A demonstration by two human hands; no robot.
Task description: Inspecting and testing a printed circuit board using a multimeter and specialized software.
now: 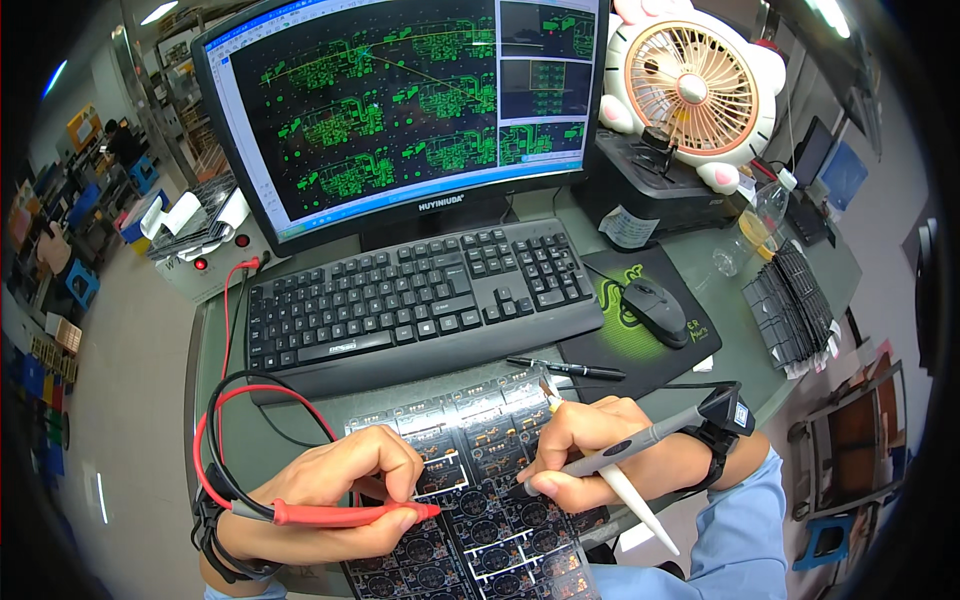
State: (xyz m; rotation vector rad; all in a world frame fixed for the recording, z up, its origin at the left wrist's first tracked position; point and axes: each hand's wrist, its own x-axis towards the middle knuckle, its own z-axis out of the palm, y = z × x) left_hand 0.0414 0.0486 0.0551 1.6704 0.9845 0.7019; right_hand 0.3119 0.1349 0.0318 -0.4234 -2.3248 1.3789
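Note:
My left hand (345, 480) is closed round a red test probe (335, 515), its tip pointing right over a dark panel of circuit boards (480, 440). A red lead loops back from the probe. My right hand (600, 455) grips a grey pen-shaped tool (635, 443), its dark tip at the panel's middle. Held in the same hand is a slim white stick (640, 510) with a brownish end by the index finger; I cannot make out its kind. The panel lies in front of the keyboard, partly hidden by both hands. Whether either tip touches it, I cannot tell.
Behind the panel sit a black keyboard (420, 300), a black pen (567, 369) and a mouse (654, 311) on a mat. A monitor (390, 110) shows green board layouts. Farther right are a fan (690, 85), a clear bottle (765, 215) and stacked dark boards (790, 310).

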